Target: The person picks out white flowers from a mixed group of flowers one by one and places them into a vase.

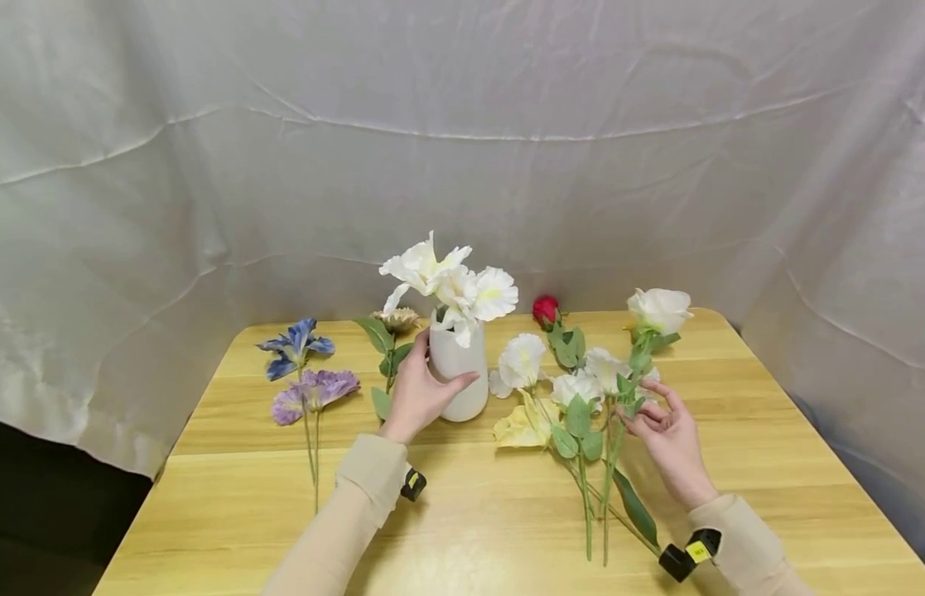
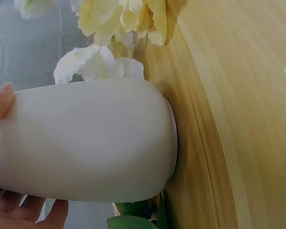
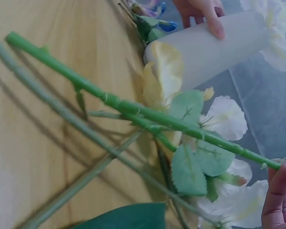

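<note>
My left hand (image 1: 425, 387) grips a white vase (image 1: 462, 377) from its left side, thumb across the front, fingers around the far side. White ruffled flowers (image 1: 455, 285) stand in the vase mouth; the vase base sits at the wooden tabletop in the left wrist view. On the right, my right hand (image 1: 669, 443) pinches the green stem (image 3: 181, 125) of a white rose (image 1: 659, 310) between thumb and fingers. The rose's head points up and away, and its bare lower stem slants over other stems. Leaves hide part of the pinched spot in the head view.
Between the hands lie white flowers (image 1: 577, 387), a yellow flower (image 1: 527, 424) and a red rose (image 1: 546, 310). Left of the vase are a beige flower (image 1: 397, 319), a blue flower (image 1: 296, 348) and a purple flower (image 1: 316, 395). Grey cloth (image 1: 462, 182) hangs behind the table (image 1: 231, 505).
</note>
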The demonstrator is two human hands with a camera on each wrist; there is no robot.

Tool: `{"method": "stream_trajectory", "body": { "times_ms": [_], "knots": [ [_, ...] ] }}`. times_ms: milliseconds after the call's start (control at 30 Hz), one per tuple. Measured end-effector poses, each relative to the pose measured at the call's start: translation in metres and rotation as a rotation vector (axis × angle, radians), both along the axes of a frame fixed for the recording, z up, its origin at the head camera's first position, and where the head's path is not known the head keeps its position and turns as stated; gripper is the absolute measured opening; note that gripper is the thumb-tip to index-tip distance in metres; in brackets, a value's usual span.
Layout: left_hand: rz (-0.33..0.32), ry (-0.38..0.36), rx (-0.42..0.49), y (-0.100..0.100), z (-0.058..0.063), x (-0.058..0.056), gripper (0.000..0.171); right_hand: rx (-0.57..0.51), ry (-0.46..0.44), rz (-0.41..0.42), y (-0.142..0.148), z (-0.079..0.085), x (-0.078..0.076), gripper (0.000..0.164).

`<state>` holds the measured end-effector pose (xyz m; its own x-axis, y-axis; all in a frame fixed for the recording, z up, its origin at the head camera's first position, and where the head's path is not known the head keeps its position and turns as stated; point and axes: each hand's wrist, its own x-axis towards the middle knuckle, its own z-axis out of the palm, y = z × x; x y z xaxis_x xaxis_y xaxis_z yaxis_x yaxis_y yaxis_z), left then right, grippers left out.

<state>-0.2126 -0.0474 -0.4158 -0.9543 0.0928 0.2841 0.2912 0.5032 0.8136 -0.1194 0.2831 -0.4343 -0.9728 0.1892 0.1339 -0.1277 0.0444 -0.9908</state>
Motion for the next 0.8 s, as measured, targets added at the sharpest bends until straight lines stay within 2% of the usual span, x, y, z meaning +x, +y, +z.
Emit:
{"method": "stream_trajectory", "body": {
  "times_ms": [133,333,500,633,800],
  "knots": [
    [0.015,0.01,-0.005,0.002,-0.002,0.001,0.096,-0.018,0.021,0.013,-0.001,0.006,-0.001,0.055],
    [0.051,0.046,-0.001,0.008,-0.002,0.001,0.094,-0.098,0.116,0.066,-0.003,0.015,-0.008,0.052],
    [0.084,0.036,0.001,0.015,0.0,0.002,0.092,-0.107,0.138,0.059,-0.009,0.022,-0.012,0.042],
    [0.105,0.029,-0.007,0.018,0.001,0.002,0.092,-0.123,0.158,0.063,-0.015,0.028,-0.017,0.041],
    [0.147,0.054,-0.028,0.023,0.001,0.004,0.09,-0.139,0.196,0.044,-0.026,0.037,-0.023,0.04]
  ]
}}
